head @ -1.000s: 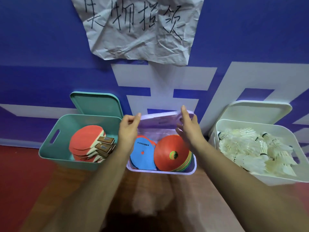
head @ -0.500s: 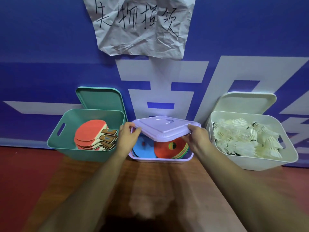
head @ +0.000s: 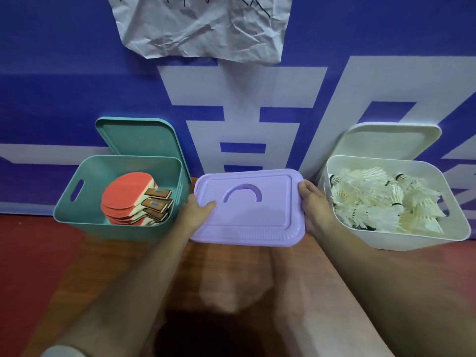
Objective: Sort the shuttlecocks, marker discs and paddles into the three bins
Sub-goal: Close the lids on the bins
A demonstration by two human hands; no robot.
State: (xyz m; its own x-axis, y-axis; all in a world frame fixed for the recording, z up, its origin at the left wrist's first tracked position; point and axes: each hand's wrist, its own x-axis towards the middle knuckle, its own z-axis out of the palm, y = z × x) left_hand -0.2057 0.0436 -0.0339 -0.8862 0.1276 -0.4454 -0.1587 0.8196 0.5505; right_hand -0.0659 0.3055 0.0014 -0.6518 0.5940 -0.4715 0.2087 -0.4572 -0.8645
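Since half a second ago the purple lid (head: 247, 207) has come down flat over the middle bin, so the marker discs that showed beneath it are now covered completely. Both hands grip it: the left hand (head: 197, 211) clasps the left edge with the thumb lying on top, and the right hand (head: 313, 202) grasps the right edge, fingers wrapped down over the side. The lid's long axis runs left to right, its arched handle recess facing up.

To the left stands the teal bin (head: 77, 217), just beside the left wrist, holding a stack of red paddles (head: 128, 197) whose wooden handles point right, toward the purple lid. A teal lid (head: 139, 137) leans upright behind it against the blue wall (head: 51, 73). To the right, the white bin (head: 386, 235) is piled with white shuttlecocks (head: 381, 202) lying at all angles, and its white lid (head: 391, 140) leans behind it. A crumpled sheet of paper (head: 203, 29) hangs on the wall above. All three bins sit at the far edge of a wooden table (head: 231, 274), and both forearms cross it toward the middle bin.
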